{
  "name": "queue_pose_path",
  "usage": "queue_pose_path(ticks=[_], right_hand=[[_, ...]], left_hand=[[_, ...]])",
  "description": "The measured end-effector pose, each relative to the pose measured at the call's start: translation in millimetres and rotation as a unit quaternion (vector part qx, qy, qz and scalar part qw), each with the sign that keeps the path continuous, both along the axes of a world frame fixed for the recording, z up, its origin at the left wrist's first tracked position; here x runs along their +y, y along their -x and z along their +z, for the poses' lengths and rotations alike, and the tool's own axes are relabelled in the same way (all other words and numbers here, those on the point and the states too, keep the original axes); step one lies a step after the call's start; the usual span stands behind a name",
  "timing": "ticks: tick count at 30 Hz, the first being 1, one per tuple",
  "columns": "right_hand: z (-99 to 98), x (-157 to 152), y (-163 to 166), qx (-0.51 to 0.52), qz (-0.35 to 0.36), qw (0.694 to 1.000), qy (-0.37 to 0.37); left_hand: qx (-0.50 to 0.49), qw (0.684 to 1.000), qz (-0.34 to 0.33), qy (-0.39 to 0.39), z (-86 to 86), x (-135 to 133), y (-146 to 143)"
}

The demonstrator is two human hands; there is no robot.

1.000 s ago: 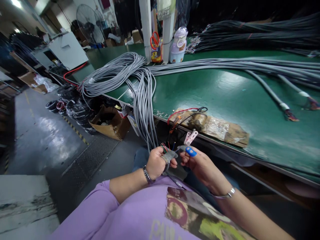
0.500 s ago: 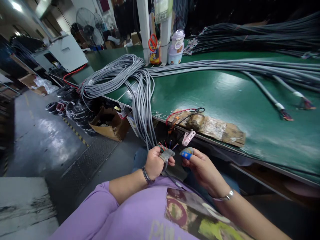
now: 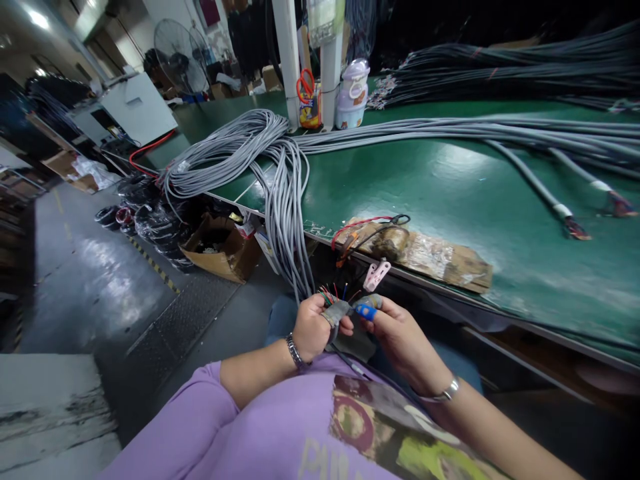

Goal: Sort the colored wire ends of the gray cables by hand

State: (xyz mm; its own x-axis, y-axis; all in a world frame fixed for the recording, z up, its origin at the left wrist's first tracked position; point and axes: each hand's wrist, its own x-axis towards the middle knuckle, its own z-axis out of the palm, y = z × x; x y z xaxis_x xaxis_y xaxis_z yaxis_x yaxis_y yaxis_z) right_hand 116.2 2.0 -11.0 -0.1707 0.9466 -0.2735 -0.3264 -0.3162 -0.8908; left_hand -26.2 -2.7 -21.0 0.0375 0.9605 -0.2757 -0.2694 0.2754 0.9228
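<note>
While grey cable bundle drapes off green bench edge to my lap, L hand is closed round one cable end, colored wires fanned out. Limp, light; grip on jacket. R hand pinches blue tool touching it. Little room under bench lip.

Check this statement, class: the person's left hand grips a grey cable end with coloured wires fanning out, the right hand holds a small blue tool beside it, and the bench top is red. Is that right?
Not quite. The head view shows the bench top is green, not red. The rest stands: the left hand grips the grey cable end with coloured wires fanning out, and the right hand holds the small blue tool beside it.
</note>
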Motion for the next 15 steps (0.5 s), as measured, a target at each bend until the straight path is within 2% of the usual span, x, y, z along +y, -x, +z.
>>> queue_pose_path(ticks=[3, 5, 7, 12, 15], right_hand=[[-9.4, 4, -7, 0.034, -0.017, 0.999, 0.026], [-13.2, 10, -13, 0.07, -0.035, 0.996, 0.046], [-12.4, 19, -17, 0.1, -0.036, 0.993, 0.058], [5.1, 40, -18, 0.145, 0.034, 0.987, 0.052], [12.6, 46, -14, 0.137, 0.026, 0.989, 0.04]], left_hand=[[-0.037, 0.999, 0.022, 0.008, 6.1, 4, 3], [-0.057, 0.998, 0.013, 0.01, 11.5, 7, 5], [-0.068, 0.997, -0.018, 0.014, 17.3, 9, 7], [-0.089, 0.987, -0.13, 0.04, 29.3, 16, 5], [-0.099, 0.982, -0.152, 0.057, 33.7, 21, 1]])
